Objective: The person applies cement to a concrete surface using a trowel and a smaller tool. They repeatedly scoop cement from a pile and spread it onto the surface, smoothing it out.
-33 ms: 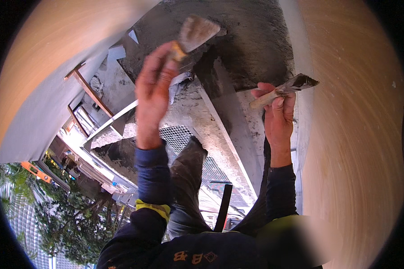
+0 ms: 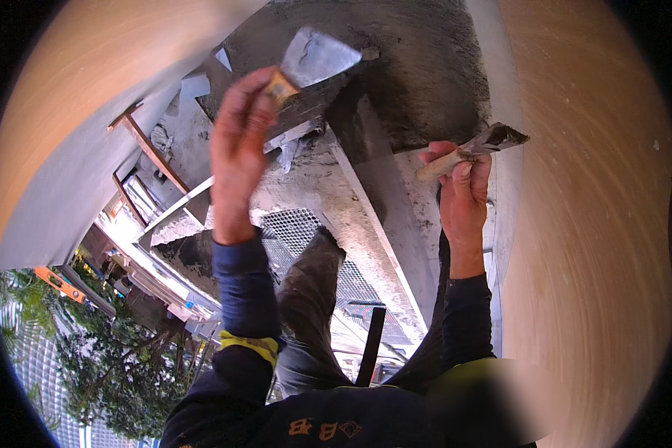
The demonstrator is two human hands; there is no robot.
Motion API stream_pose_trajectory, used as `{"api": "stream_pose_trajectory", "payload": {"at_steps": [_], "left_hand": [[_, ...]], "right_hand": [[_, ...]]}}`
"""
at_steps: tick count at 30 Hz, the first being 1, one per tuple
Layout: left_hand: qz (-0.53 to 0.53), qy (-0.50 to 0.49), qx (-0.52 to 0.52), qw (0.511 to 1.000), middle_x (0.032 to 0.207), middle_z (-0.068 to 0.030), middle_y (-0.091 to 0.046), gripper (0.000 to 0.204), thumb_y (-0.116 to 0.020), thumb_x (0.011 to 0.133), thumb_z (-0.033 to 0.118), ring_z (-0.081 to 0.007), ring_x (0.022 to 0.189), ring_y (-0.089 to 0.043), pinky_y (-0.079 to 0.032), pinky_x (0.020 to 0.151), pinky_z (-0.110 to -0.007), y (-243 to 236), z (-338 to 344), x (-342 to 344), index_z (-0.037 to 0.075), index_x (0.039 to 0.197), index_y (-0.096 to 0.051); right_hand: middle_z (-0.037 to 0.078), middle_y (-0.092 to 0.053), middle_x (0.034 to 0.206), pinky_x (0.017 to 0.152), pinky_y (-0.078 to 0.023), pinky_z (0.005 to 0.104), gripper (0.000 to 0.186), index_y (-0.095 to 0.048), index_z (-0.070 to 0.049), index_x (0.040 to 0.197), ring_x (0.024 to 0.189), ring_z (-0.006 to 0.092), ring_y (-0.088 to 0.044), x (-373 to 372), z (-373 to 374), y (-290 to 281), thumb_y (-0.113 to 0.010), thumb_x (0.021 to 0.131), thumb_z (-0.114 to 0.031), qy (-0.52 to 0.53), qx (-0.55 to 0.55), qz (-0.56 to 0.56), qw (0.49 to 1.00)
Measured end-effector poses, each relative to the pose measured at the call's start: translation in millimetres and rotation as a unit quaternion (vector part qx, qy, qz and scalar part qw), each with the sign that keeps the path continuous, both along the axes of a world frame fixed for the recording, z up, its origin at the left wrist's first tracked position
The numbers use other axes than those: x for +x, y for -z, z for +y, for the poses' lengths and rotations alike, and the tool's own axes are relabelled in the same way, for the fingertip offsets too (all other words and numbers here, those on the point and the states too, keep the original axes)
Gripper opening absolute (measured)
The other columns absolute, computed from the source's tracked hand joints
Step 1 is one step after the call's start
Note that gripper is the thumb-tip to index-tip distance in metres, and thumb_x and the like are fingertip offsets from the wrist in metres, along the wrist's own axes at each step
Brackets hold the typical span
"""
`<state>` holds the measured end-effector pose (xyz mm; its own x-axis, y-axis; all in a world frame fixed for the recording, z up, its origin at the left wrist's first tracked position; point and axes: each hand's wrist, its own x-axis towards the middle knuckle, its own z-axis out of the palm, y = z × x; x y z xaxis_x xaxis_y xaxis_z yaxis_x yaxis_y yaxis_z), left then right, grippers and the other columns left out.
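Note:
In my left hand (image 2: 239, 145) I grip the wooden handle of a putty knife (image 2: 319, 57), whose wide pale blade points away to the right above a dark-coated surface (image 2: 433, 67). The hand is slightly blurred. My right hand (image 2: 464, 194) holds a smaller scraper (image 2: 496, 140) by its light wooden handle between thumb and fingers. Its blade is smeared dark and points right, towards the tan wall panel (image 2: 597, 194). A gap separates the two tools. Beneath the left hand, a crumpled whitish scrap (image 2: 295, 142) sits at the corner of the ledge.
A pale strip edge (image 2: 377, 216) runs diagonally across the middle. Perforated mesh (image 2: 295, 224) lies near my legs. On the left are a brown wooden frame (image 2: 153, 153) and an orange spirit level (image 2: 60, 284), with green foliage (image 2: 119, 366) below. Curved panels rise on both sides.
My left hand has shifted a little to the left with the putty knife, and the blade has turned so that its face looks brighter. My right hand has stayed in place.

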<state>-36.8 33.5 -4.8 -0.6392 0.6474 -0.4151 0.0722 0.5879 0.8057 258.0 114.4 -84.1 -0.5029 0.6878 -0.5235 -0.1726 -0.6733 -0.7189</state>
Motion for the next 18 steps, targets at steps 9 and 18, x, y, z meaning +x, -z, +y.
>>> {"api": "stream_pose_trajectory", "payload": {"at_steps": [9, 18], "left_hand": [[-0.088, 0.006, -0.187, 0.978, 0.118, 0.0001, -0.059, 0.042, -0.069, 0.103, 0.035, -0.0093, 0.097, -0.054, -0.044, 0.076, -0.026, 32.8, -25.0, -80.4, 0.018, 0.139, -0.056], [-0.012, 0.09, -0.076, 0.993, 0.128, -0.0073, -0.067, 0.031, -0.061, 0.106, 0.018, -0.0168, 0.105, -0.065, -0.055, 0.088, -0.031, 52.9, -36.8, -115.1, 0.008, 0.135, -0.064]], "right_hand": [[0.007, -0.065, 0.113, 0.094, -0.049, 0.0349, 0.025, -0.05, -0.013, 0.129, 0.103, 0.0164, -0.062, -14.0, -10.3, 12.9, -0.049, 0.113, -0.032, -0.017, -0.03, -0.004, 0.999], [0.007, -0.065, 0.112, 0.094, -0.05, 0.0336, 0.028, -0.049, -0.011, 0.129, 0.102, 0.0155, -0.061, -22.8, -8.3, 16.5, -0.049, 0.112, -0.033, -0.043, -0.025, -0.038, 0.998]]}}
